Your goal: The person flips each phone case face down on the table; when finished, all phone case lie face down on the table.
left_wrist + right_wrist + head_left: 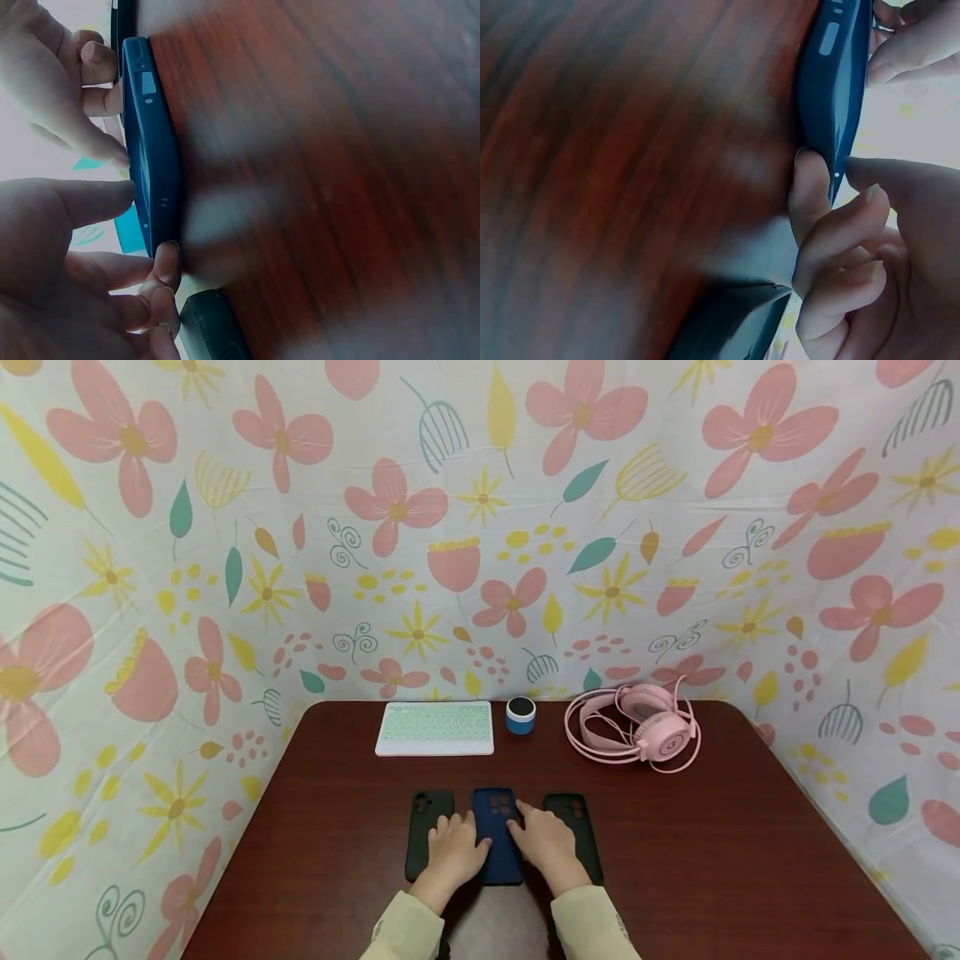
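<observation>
Both hands meet on a blue phone case (497, 835) lying in the middle of a row of three near the front edge of a dark red table (750, 860). From my seat at the far end of the feed, I see the left hand (453, 850) and the right hand (547, 845) each pinching a long side of the case, thumb on top and fingertips tucked at its lower edge.

I judge the main risk to be a slip: the case looks thin and pliant, and a pinch by the edges alone could let it flex and pop free, or drag it sideways. A black case (427, 831) lies just beside it on the left and another dark case (581, 827) on the right, partly under the hands, so a careless knuckle could nudge either out of line.

The head view gives me the whole layout: a pale keyboard (435, 727), a small blue speaker (520, 715) and pink headphones (645, 731) well apart at the back, against a flowered cloth (480, 485). It hides the grip itself. The wrist views supply that. The left one shows the case's side wall (154, 157) with its button cut-outs, the right one the opposite wall (832, 97), seemingly raised a little off the wood, though blur leaves me unsure.
</observation>
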Demonstrator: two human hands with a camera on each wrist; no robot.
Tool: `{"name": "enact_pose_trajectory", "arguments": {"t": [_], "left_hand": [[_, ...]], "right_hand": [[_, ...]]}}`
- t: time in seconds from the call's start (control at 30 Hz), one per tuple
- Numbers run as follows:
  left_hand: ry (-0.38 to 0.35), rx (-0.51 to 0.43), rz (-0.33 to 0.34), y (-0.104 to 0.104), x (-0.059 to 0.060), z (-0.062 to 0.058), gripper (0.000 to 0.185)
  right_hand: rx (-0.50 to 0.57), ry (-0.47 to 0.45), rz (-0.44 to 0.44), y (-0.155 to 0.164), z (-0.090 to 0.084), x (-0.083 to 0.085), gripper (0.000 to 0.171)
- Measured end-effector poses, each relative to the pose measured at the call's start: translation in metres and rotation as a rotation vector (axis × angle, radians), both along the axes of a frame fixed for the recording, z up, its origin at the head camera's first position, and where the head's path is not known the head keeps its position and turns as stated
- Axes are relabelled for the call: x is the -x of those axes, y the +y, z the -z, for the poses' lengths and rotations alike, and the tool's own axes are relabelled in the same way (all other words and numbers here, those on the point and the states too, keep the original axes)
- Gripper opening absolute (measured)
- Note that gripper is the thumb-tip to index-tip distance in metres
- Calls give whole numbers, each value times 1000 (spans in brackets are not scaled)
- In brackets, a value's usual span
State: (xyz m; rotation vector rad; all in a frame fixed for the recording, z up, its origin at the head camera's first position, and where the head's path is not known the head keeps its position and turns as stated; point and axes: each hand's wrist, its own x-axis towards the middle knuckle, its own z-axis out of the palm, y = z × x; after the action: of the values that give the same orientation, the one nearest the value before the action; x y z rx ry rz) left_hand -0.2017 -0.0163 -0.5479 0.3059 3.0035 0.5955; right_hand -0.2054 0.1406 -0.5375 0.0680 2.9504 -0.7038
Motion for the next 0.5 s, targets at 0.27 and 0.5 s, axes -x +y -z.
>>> {"name": "enact_pose_trajectory", "arguments": {"t": [0.27,0.5], "left_hand": [[1,-19,5,-1,-1,0,60],[26,-52,13,-2,-4,-3,60]], "right_hand": [[10,-2,-12,2,0,1,52],[28,-6,-21,2,1,1,51]]}}
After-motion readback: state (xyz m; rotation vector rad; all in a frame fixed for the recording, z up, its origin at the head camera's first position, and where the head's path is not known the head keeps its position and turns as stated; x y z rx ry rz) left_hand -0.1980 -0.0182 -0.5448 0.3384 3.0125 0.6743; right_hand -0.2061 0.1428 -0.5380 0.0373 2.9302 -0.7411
